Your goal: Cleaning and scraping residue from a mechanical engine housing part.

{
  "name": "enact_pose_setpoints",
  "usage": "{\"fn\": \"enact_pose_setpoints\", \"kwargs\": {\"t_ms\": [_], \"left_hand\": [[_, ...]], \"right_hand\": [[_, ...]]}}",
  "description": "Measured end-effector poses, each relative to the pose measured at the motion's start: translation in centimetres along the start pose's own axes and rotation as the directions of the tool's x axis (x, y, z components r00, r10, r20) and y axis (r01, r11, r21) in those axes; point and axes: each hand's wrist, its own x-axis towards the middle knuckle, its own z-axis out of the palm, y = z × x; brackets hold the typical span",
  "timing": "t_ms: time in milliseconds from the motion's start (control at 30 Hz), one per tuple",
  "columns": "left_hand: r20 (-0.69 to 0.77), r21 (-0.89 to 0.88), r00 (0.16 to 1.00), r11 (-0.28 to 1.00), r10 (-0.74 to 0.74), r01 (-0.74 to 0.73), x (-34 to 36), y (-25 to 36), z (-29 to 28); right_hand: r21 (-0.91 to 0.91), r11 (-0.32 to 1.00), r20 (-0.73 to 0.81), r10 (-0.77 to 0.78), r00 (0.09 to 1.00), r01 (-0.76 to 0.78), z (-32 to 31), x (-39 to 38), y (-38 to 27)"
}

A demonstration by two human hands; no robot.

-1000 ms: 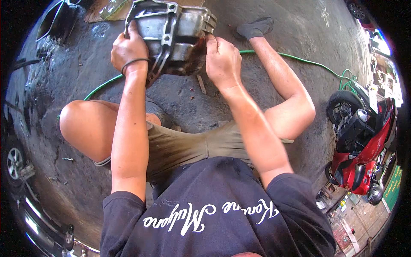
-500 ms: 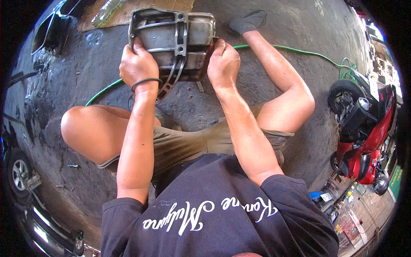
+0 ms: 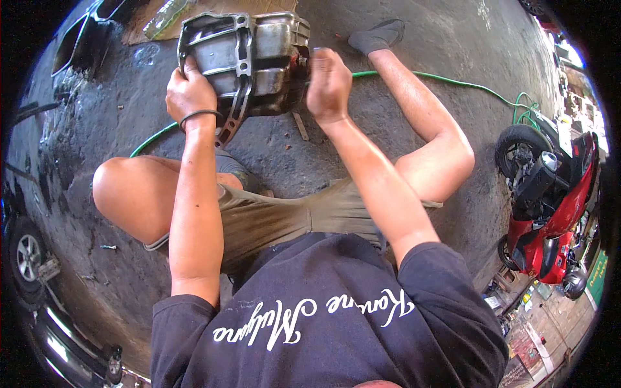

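A metal oil pan [image 3: 272, 45], ribbed and dark with grime, is held up off the floor in front of me, tilted. My left hand [image 3: 192, 90] is closed on its left edge, thumb on the near face; a dark band circles that wrist. My right hand [image 3: 328, 85] is beside the pan's right end, fingers curled and slightly blurred. Whatever those fingers hold, if anything, is hidden. A curved metal arm of the pan's flange hangs toward my left wrist.
A green hose [image 3: 446, 75] runs across the dark floor behind the pan. A flat metal strip [image 3: 300, 127] lies below it. My outstretched foot [image 3: 377, 36] is at the far right. A red motorcycle [image 3: 550, 226] stands on the right, a car wheel [image 3: 29, 257] on the left.
The oil pan has shifted left with my left hand and turned a little. My right hand has come off its right edge and now sits just beside it.
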Motion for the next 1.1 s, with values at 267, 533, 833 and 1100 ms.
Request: {"fn": "enact_pose_setpoints", "kwargs": {"t_ms": [267,533,833,1100], "left_hand": [[-0.031,-0.038,0.999,0.999,-0.021,0.019,-1.4,0.2,-0.5],[-0.017,-0.124,0.999,0.992,0.037,-0.038,-4.9,1.3,-0.4],[0.033,-0.097,0.978,0.975,0.205,-0.201,-4.8,1.0,-0.9],[-0.028,-0.047,0.954,0.953,0.298,-0.299,-3.7,0.8,-0.1]], "right_hand": [[-0.351,0.833,0.232,0.520,0.822,-0.428,-2.5,2.2,-4.7],[-0.284,0.552,0.270,0.830,0.488,-0.784,-5.0,1.6,-3.2],[-0.382,0.609,0.866,0.499,-0.039,-0.695,-10.2,5.5,-0.8],[-0.275,0.936,0.958,0.285,0.018,-0.218,-9.0,7.0,-1.0]]}}
